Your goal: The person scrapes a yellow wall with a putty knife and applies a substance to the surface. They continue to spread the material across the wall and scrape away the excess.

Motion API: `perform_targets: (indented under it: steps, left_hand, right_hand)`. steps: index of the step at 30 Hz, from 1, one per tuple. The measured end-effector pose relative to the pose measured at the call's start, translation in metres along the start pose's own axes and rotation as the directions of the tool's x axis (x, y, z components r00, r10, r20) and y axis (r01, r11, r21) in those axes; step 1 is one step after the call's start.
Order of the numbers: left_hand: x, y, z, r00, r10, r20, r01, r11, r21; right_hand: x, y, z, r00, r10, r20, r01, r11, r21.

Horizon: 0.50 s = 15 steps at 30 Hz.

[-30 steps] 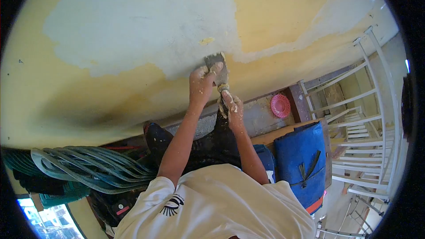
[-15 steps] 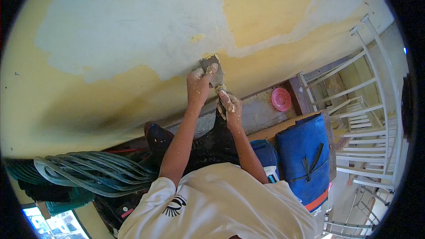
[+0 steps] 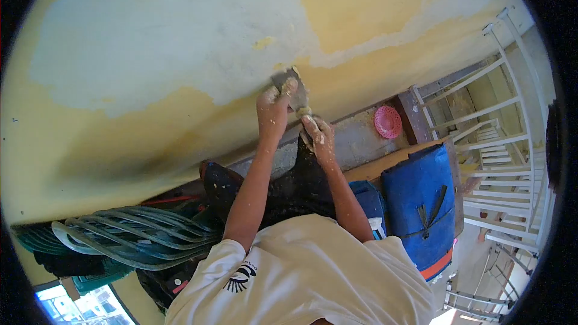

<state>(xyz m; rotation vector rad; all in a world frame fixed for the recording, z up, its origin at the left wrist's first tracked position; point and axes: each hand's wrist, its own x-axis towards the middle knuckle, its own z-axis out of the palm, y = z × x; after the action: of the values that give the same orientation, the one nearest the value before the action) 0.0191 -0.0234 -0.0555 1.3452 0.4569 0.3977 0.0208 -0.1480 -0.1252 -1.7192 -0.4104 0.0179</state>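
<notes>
A paint scraper [image 3: 297, 94] with a wide flat blade has its leading edge at the yellow wall [image 3: 361, 18], along the lower border of a bare pale patch [image 3: 174, 30]. Yellow flakes cling to the blade. My left hand [image 3: 274, 107] is closed on the blade, thumb across its face. Lower down, my right hand [image 3: 320, 138] wraps the handle, which is mostly hidden by the fingers. Both hands are dusted with paint crumbs.
A pink plastic basket [image 3: 388, 122] lies on the floor by the wall. To the right are a folded blue tarp [image 3: 419, 195] and white metal ladder-like frames [image 3: 522, 126]. Coiled green hose [image 3: 138, 235] sits at lower left.
The view has shifted slightly, so the basket, tarp and frames appear farther right. Both hands keep their hold on the scraper, whose blade stays near the same patch border.
</notes>
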Motion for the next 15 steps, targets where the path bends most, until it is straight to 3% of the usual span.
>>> perform_targets:
  steps: [3, 5, 7, 10, 12, 14, 15]
  left_hand:
    - [-0.002, 0.012, 0.001, 1.000, -0.022, 0.009, 0.022, 0.999, -0.037]
    - [-0.005, 0.020, 0.002, 1.000, -0.029, 0.012, 0.030, 0.998, -0.060]
    - [-0.007, 0.020, 0.003, 0.999, -0.034, 0.017, 0.035, 0.995, -0.091]
    - [-0.009, 0.018, 0.005, 0.999, -0.033, 0.011, 0.034, 0.993, -0.115]
    - [-0.008, 0.022, 0.006, 1.000, -0.025, 0.000, 0.025, 0.995, -0.098]
    - [-0.005, 0.023, 0.003, 1.000, -0.012, 0.012, 0.013, 0.998, -0.064]
    - [-0.007, 0.020, 0.003, 1.000, -0.022, 0.018, 0.023, 0.999, -0.046]
  right_hand:
    - [0.004, 0.009, 0.001, 0.997, -0.075, 0.000, 0.075, 0.997, 0.022]
    - [-0.002, -0.009, -0.007, 0.995, 0.081, 0.052, -0.081, 0.997, 0.001]
    - [0.008, -0.041, -0.017, 0.908, 0.395, 0.137, -0.397, 0.918, -0.013]
    - [0.006, -0.029, -0.016, 0.963, 0.254, 0.085, -0.253, 0.967, -0.027]
    - [0.008, -0.006, -0.008, 0.998, 0.020, 0.059, -0.021, 1.000, 0.005]
    - [0.005, 0.011, -0.009, 0.997, 0.018, 0.069, -0.017, 1.000, -0.009]
    - [0.007, -0.017, -0.014, 0.986, 0.136, 0.094, -0.133, 0.990, -0.040]
